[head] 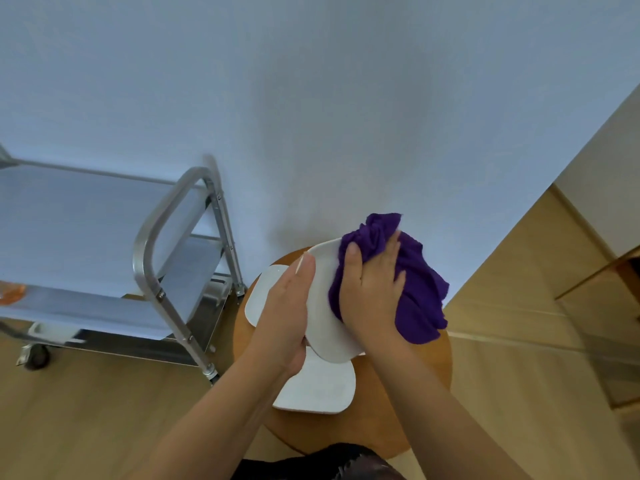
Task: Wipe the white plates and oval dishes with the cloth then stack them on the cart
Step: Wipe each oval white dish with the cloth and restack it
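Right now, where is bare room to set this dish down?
The cart's top shelf is bare from its handle leftward, except an orange thing at the edge. The round stool is crowded: white plates cover its left; only its right side is free.

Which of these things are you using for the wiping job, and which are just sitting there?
For the job:
purple cloth in right hand
white dish in left hand
white plates on round wooden table
metal cart

Just there:
orange thing on cart

tilted white dish [325, 306], purple cloth [415, 289] against it
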